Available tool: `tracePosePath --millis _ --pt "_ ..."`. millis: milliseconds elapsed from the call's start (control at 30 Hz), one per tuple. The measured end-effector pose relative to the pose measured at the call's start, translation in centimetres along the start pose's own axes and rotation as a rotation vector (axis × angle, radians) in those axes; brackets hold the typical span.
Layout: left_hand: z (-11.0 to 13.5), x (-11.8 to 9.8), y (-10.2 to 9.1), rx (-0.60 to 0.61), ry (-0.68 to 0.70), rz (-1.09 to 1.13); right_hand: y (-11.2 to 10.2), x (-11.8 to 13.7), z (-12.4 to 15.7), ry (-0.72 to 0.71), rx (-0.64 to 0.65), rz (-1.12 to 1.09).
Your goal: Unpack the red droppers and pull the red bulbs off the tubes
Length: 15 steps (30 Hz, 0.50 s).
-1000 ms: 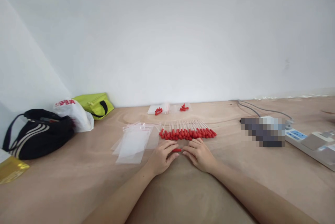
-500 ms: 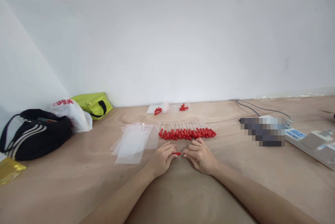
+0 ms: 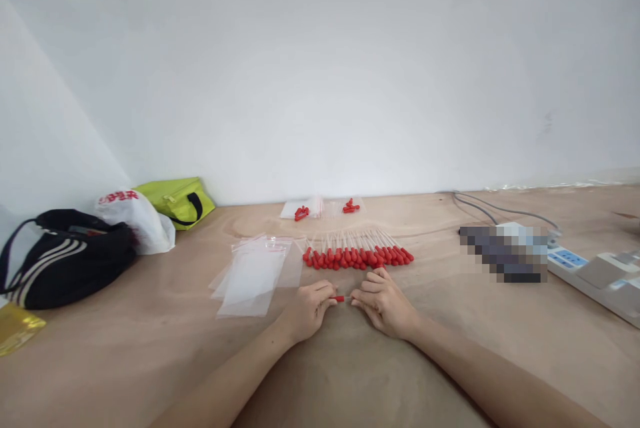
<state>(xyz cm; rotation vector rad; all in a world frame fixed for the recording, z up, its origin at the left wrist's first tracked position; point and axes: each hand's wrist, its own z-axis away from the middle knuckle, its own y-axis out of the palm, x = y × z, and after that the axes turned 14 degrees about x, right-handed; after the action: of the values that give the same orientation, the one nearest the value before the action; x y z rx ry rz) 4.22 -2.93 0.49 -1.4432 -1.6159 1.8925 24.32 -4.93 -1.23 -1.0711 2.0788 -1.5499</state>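
Observation:
My left hand (image 3: 311,308) pinches the red rubber bulb (image 3: 339,299) of a dropper between thumb and fingers. From the other side, my right hand (image 3: 383,301) is closed on the clear tube (image 3: 348,299) of the same dropper, mostly hidden by the fingers. The bulb sits on or against the tube's end; how deep I cannot tell. Just beyond both hands lies a row of droppers (image 3: 357,257), red bulbs toward me and thin clear tubes pointing away. Several clear zip bags (image 3: 253,278) are stacked beyond and left of my left hand.
Loose red bulbs (image 3: 302,213) and more red bulbs (image 3: 351,205) rest on clear bags by the wall. At left are a black bag (image 3: 70,258), a white plastic bag (image 3: 145,225) and a lime-green bag (image 3: 175,198). A power strip (image 3: 600,285) with plugs lies at right.
Both hands stay on the dropper in nearly the same place. The whole scene has shifted slightly as the camera moved; nothing is let go.

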Motion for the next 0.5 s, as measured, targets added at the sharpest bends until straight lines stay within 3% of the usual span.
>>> tracePosePath --millis 367,500 --pt "0.3 0.2 -0.1 -0.029 0.001 -0.020 0.0 -0.3 0.4 0.032 -0.001 -0.057" --pt "0.7 0.3 -0.3 -0.109 -0.031 0.001 0.1 -1.0 1.3 0.099 -0.044 -0.064"
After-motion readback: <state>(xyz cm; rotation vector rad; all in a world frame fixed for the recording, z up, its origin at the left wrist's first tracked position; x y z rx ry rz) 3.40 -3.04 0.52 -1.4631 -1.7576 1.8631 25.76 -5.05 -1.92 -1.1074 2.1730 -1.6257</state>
